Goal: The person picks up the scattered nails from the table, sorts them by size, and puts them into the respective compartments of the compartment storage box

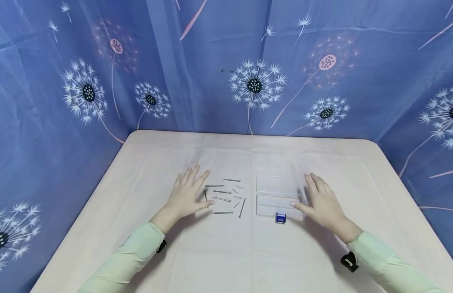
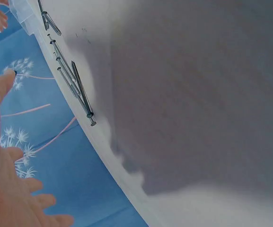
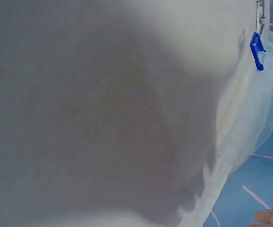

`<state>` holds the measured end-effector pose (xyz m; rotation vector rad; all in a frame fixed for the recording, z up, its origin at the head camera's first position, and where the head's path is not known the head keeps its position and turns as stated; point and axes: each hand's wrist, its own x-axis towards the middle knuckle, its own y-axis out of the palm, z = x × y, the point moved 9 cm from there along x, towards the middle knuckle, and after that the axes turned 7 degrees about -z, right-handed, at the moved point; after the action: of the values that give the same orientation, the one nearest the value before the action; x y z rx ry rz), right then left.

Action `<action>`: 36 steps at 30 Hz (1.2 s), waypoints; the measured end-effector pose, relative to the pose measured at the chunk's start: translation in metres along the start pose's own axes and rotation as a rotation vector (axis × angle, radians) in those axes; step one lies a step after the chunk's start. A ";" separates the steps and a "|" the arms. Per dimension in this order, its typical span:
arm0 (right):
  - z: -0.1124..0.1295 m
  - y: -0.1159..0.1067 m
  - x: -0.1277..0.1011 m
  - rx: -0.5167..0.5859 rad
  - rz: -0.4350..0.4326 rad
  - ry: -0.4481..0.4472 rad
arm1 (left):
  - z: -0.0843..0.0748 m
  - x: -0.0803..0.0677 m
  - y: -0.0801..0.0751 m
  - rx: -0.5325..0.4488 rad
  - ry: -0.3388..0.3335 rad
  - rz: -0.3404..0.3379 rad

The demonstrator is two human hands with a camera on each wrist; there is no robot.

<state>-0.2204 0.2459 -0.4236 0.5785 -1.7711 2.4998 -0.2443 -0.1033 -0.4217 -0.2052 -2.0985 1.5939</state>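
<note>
Blue cloth printed with dandelion heads hangs behind and to both sides of your worktop, which is covered in a pale sheet.

Your left hand lies flat on the sheet with its fingers straight and spread, holding nothing. Just to its right is a loose scatter of nails, long ones and a few short ones, lying flat at different angles; the nearest of them sits right beside your thumb and fingertips. The left wrist view shows those nails in a row on the sheet, apart from your palm.

Your right hand also rests open, fingers extended and relaxed, gripping nothing. Its thumb side is at the right edge of a clear plastic box, touching it or nearly so; you cannot tell which. The box lies flat between your two hands, to the right of the nails, with a blue clasp on its near edge. Its inside is too transparent to make out any contents.
</note>
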 end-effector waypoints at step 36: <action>-0.032 0.024 -0.014 0.649 0.225 0.405 | 0.001 0.014 0.025 -0.182 0.309 0.171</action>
<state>-0.2221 0.2695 -0.4589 -0.1455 -0.9190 3.0493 -0.2619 -0.0911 -0.4414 -0.6651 -2.0216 1.3584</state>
